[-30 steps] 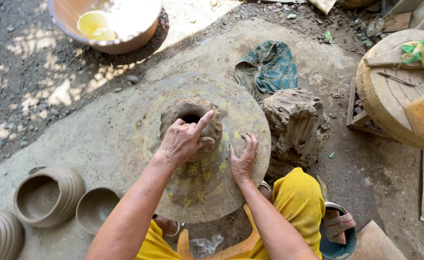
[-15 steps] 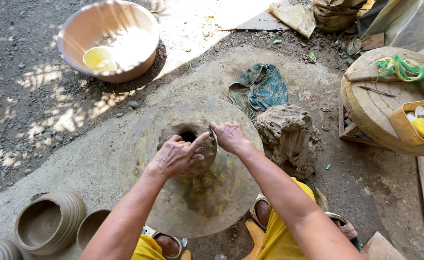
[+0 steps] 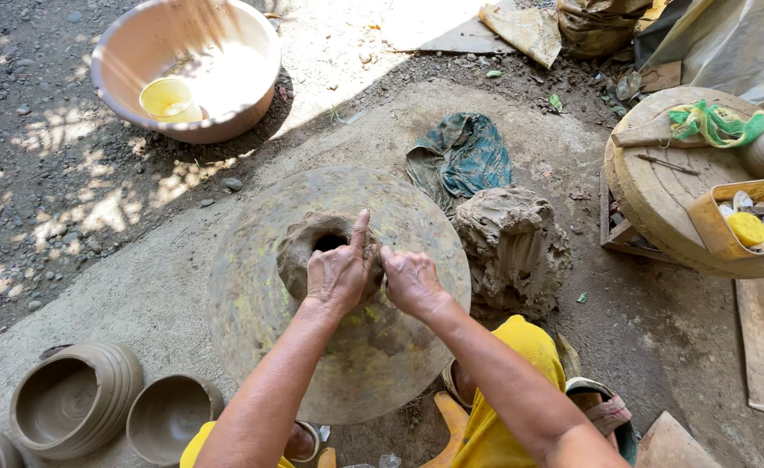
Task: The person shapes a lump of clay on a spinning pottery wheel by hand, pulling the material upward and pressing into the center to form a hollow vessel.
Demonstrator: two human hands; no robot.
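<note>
A lump of wet grey clay [image 3: 306,245] with a hole in its top sits at the middle of a round potter's wheel [image 3: 252,329]. My left hand [image 3: 339,273] lies over the near side of the lump, its forefinger stretched up along the rim of the hole. My right hand [image 3: 411,282] presses against the lump's right side, fingers curled in against the clay. Both hands are smeared with clay and touch each other.
A big block of raw clay [image 3: 512,247] stands right of the wheel, a blue-green cloth [image 3: 464,156] behind it. A basin [image 3: 226,121] with a yellow cup [image 3: 169,98] lies far left. Finished clay pots [image 3: 74,407] stand near left. A round wooden stand [image 3: 659,199] with tools is right.
My right hand came off the wheel's surface and moved up to the right side of the clay lump. My left hand stayed on the lump, shifting over its near side.
</note>
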